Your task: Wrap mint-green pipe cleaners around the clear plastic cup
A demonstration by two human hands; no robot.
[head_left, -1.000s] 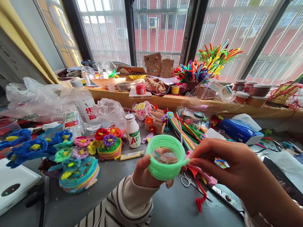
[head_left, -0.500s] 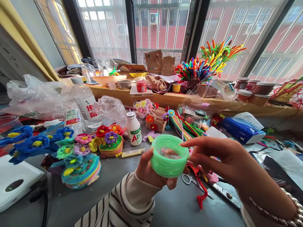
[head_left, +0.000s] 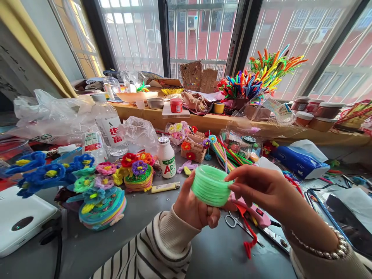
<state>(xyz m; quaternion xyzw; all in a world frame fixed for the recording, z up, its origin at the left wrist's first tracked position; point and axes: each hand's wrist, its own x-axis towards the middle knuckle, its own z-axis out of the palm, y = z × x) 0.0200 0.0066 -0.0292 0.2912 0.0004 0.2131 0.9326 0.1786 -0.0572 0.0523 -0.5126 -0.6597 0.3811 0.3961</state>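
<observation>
My left hand point(head_left: 190, 207) is wrapped round a small clear round container point(head_left: 211, 188) whose side is covered in stacked rings of light green pipe cleaner. It is tilted so that its coiled side faces me. At its right edge my right hand point(head_left: 263, 188) presses thumb and forefinger close together on the green wrapping; whether they pinch a loose end cannot be made out. Below the hands lie scissors point(head_left: 232, 221), a red pipe cleaner point(head_left: 250, 236) and a pink glue gun point(head_left: 258, 215).
On the left stand pipe-cleaner flowers point(head_left: 100, 205), a white drink bottle point(head_left: 166, 158) and a lighter point(head_left: 165, 187). Behind are a small basket point(head_left: 197, 151) and a clear bottle point(head_left: 109, 128). At right lie a blue tissue pack point(head_left: 299, 159) and a phone point(head_left: 337, 213).
The green-wrapped container has tipped, showing more of its side and less of its inside. My right fingers have drawn closer together at its right edge. The view has shifted slightly.
</observation>
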